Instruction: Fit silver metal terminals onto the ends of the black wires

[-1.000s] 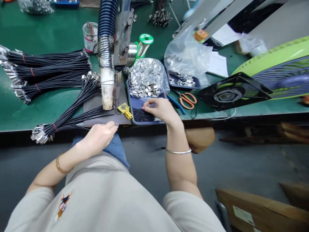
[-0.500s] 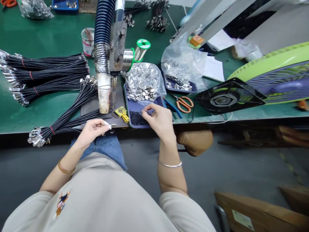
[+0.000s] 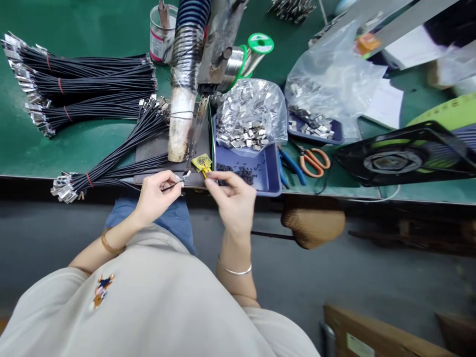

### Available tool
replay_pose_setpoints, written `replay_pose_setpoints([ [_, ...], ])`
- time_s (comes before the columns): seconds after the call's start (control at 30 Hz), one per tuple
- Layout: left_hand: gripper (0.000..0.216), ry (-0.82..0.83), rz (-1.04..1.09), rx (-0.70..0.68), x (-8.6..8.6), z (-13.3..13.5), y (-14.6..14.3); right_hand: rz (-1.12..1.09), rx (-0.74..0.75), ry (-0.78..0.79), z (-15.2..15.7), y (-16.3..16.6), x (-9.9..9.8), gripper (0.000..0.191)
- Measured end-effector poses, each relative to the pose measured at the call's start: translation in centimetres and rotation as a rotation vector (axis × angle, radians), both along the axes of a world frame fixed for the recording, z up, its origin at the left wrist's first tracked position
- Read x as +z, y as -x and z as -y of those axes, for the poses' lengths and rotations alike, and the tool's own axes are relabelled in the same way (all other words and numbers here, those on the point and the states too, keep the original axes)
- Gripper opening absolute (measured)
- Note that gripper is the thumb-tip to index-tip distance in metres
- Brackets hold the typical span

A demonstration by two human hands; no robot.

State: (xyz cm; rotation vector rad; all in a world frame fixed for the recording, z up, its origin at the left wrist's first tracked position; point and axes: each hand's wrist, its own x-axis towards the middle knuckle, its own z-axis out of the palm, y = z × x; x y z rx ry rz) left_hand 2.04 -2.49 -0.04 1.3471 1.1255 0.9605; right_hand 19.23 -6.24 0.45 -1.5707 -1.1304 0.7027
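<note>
My left hand [image 3: 156,196] pinches a thin black wire [image 3: 171,186] with a small metal clip at its end, at the bench's front edge. My right hand [image 3: 232,198] is closed in a pinch just right of it, fingertips near the clip; what it holds is too small to name. Right behind them lies a blue tray [image 3: 267,171] with small black pieces and a bag of metal clips [image 3: 247,121]. A bundle of black wires [image 3: 111,166] with clips at the ends runs off to the left.
A soldering fixture with a ribbed hose [image 3: 189,49] stands behind my hands. More wire bundles [image 3: 85,84] lie at left. Orange scissors [image 3: 314,161], blue pliers [image 3: 292,166], a second bag of clips [image 3: 327,89] and a black fan [image 3: 401,158] lie at right. A yellow tool [image 3: 203,162] sits near the fixture.
My right hand left the blue tray and came left to meet my left hand. My left hand rose a little with the wire end. The view shifted right.
</note>
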Motion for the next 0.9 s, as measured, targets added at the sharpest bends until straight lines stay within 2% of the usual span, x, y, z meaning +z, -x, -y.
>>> replay_pose_setpoints([
  [0.13, 0.012, -0.114, -0.084, 0.010, 0.1, 0.4, -0.1, 0.069, 0.106, -0.052, 0.3, 2.3, -0.4, 0.019],
  [0.33, 0.012, -0.259, -0.163, 0.004, -0.1, 0.5, 0.0, 0.153, 0.155, -0.062, 0.3, 2.5, -0.5, 0.024],
  [0.73, 0.014, -0.225, -0.187, -0.009, -0.3, 0.7, 0.1, 0.208, 0.147, -0.041, 0.4, 2.7, 0.1, 0.023],
  [0.9, 0.014, -0.240, -0.167, -0.009, -0.3, 0.7, 0.1, 0.246, 0.149, -0.080, 0.4, 2.9, 0.0, 0.022],
])
